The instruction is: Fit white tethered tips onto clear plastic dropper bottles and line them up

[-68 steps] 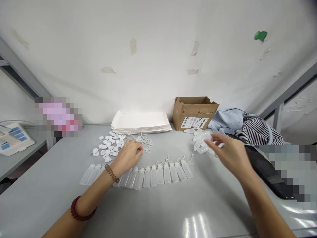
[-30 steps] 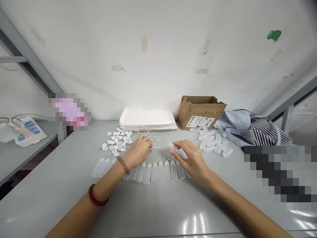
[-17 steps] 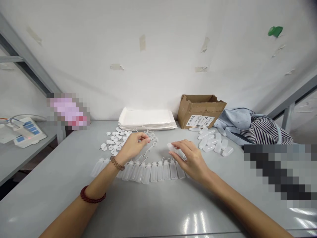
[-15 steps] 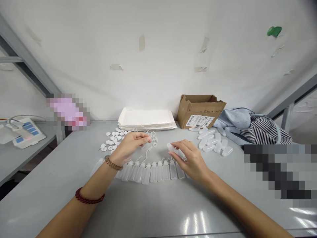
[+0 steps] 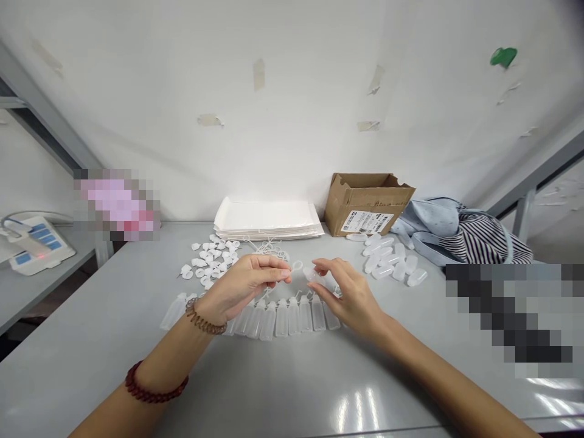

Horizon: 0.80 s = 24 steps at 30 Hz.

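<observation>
The left hand point(image 5: 244, 283) pinches a white looped piece point(image 5: 297, 266) that juts just beyond its closed thumb and fingers. The right hand point(image 5: 353, 292) grips a translucent container point(image 5: 312, 275) between parted thumb and fingers, near that piece.

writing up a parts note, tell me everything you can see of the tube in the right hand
The tube is pale, whitish and translucent, and looks like plastic. The right hand pinches it between thumb and fingers, which hide part of its length. One end pokes out from the fingertips toward the left hand; whether that end is open, I can't tell. A white loop at the left hand's fingertips is right by that end, but touching or apart is unclear.
</observation>
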{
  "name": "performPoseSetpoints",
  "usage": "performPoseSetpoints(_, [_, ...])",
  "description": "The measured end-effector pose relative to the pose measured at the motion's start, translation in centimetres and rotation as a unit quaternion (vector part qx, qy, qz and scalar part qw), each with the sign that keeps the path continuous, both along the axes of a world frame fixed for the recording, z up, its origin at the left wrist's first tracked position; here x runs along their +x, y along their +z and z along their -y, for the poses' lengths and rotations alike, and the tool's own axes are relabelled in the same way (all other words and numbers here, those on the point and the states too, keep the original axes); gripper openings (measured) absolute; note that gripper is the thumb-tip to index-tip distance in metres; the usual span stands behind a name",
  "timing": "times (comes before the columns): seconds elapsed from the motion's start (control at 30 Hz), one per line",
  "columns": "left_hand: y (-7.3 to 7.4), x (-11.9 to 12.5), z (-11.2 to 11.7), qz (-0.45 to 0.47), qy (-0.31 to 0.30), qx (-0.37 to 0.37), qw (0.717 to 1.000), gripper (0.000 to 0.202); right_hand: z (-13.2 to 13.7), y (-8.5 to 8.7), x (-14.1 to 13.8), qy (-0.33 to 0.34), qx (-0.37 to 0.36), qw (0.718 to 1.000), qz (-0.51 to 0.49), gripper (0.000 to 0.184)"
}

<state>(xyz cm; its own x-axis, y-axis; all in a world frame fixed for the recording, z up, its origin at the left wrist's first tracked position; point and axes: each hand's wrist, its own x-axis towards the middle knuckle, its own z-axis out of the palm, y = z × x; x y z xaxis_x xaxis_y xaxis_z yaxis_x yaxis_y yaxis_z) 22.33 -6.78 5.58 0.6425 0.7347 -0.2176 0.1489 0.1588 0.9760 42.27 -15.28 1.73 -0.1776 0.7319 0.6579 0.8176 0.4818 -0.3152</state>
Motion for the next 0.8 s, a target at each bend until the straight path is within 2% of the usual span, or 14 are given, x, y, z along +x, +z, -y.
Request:
performPoseSetpoints(0.13, [-0.1, 0.3, 0.3, -0.013, -0.011, 0.004, 1.0, 0.013, 0.1, 0.1, -0.1, 0.013, 0.006, 1.0, 0.004, 0.035])
performPoseSetpoints(0.3, [-0.1, 0.7, 0.8, -0.01, -0.033, -0.009, 0.999, 0.01, 0.1, 0.2, -0.3, 0.029, 0.033, 0.998, 0.04, 0.04])
performPoseSetpoints(0.53, [-0.1, 1.0, 1.5, -0.023, -0.067, 0.021, 0.997, 0.013, 0.0, -0.1, -0.3, 0.04, 0.031, 0.998, 0.041, 0.031])
performPoseSetpoints(0.63, [-0.2, 1.0, 1.4, -0.027, -0.082, 0.04, 0.995, 0.018, 0.1, 0.1, -0.4, 0.053, 0.025, 0.998, -0.003, 0.027])
performPoseSetpoints(0.67, [-0.3, 0.9, 1.4, -0.028, -0.08, 0.049, 0.995, 0.02, 0.2, 0.3, -0.5, 0.057, 0.006, 0.998, -0.041, 0.026])
performPoseSetpoints(0.73, [-0.3, 0.9, 1.5, -0.033, -0.063, 0.08, 0.994, 0.021, 0.4, 0.8, -0.7, 0.059, -0.077, 0.984, -0.15, 0.023])
performPoseSetpoints(0.8, [-0.3, 0.9, 1.7, -0.034, -0.05, 0.147, 0.987, 0.026, 0.6, 1.4, -0.9, 0.067, -0.196, 0.936, -0.285, 0.024])
